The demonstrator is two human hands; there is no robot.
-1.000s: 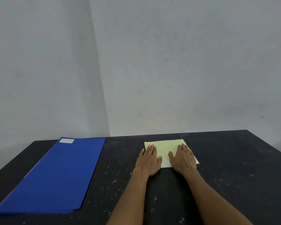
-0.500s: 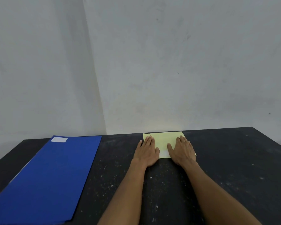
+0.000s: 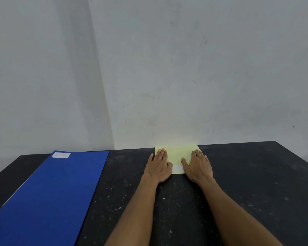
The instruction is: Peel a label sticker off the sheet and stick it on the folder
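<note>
A pale yellow sticker sheet [image 3: 178, 155] lies flat at the far edge of the black table. My left hand [image 3: 158, 166] rests palm down on the sheet's left side, and my right hand [image 3: 198, 166] lies flat on its right side. Between the two thumbs a small white label [image 3: 178, 168] shows on the sheet's near edge. A long blue folder [image 3: 52, 196] lies closed on the left of the table, a hand's width away from my left hand. One white label [image 3: 61, 155] sits on the folder's far left corner.
The black table [image 3: 256, 183] is speckled with white marks and ends at a white wall [image 3: 185, 77] right behind the sheet. Its right edge slopes away at the far right. The folder runs off the frame's lower left corner.
The view has shifted slightly, so the table sits a little lower and the folder further left. Both hands stay flat on the sheet in the same pose.
</note>
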